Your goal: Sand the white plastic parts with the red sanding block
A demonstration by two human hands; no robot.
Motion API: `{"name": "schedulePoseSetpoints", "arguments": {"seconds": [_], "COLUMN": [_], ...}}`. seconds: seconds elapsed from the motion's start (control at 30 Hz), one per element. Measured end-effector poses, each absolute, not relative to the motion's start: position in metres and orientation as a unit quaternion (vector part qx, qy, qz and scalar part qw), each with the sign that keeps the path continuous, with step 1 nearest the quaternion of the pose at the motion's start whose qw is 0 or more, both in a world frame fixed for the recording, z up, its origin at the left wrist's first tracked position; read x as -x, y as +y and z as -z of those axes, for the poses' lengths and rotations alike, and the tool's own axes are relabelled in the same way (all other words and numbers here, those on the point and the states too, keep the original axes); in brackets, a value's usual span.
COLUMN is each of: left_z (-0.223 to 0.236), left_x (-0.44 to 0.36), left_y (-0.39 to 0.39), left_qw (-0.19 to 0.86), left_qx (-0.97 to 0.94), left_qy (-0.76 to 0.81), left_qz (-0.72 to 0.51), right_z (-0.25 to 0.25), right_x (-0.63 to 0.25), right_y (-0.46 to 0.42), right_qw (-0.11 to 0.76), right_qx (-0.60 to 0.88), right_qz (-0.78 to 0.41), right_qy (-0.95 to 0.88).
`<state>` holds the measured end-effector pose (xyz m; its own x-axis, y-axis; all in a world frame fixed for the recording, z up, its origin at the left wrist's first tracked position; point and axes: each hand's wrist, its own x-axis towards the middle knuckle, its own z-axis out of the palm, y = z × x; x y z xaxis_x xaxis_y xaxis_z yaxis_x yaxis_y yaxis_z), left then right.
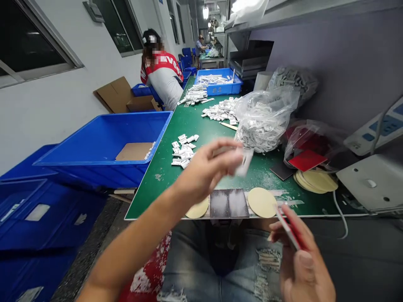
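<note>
Raised over the table, my left hand (217,163) pinches a small white plastic piece (244,161), blurred by motion. Low at the right, my right hand (302,256) is closed on a thin red flat piece (291,230) with a pale edge, held on its side. Between the hands, two dark abrasive sheets (228,203) coated in white dust lie at the table's front edge. A round cream disc (262,202) is beside them, and another disc (197,209) lies partly behind my left forearm. Left of my left hand is a loose pile of white plastic pieces (182,151).
Clear bags (264,121) of white pieces, a red sheet (307,159) and stacked cream discs (315,181) line the green table's (166,188) right side. A blue tray (223,88) stands farther back. Blue bins (107,130) flank the left edge; a person (162,71) sits beyond.
</note>
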<state>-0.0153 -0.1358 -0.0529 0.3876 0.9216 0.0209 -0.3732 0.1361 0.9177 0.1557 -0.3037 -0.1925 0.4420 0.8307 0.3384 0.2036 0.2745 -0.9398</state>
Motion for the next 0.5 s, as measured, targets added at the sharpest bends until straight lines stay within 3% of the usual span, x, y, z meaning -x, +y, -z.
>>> {"name": "schedulePoseSetpoints", "arguments": {"seconds": [0.07,0.17,0.3,0.5], "left_z": [0.017,-0.016,-0.004,0.07], "left_x": [-0.009,-0.033,-0.01,0.065], "left_y": [-0.077,-0.002,0.033,-0.015], "left_qw": [0.584,0.415,0.131,0.137], "left_qx": [-0.56,-0.708,-0.795,-0.833], "left_qy": [0.295,0.333,0.462,0.52], "left_qz": [-0.509,-0.463,-0.371,-0.135], "right_z": [0.193,0.187,0.187,0.193], "right_x": [-0.147,-0.135,-0.147,-0.169], "right_y": [-0.309,-0.314,-0.312,-0.297], "right_qw": [0.654,0.691,0.733,0.696], "right_qx": [0.538,0.503,0.41,0.28], "right_qz": [-0.317,-0.375,-0.489,-0.64], "right_qy": [-0.427,-0.359,-0.238,-0.165]}}
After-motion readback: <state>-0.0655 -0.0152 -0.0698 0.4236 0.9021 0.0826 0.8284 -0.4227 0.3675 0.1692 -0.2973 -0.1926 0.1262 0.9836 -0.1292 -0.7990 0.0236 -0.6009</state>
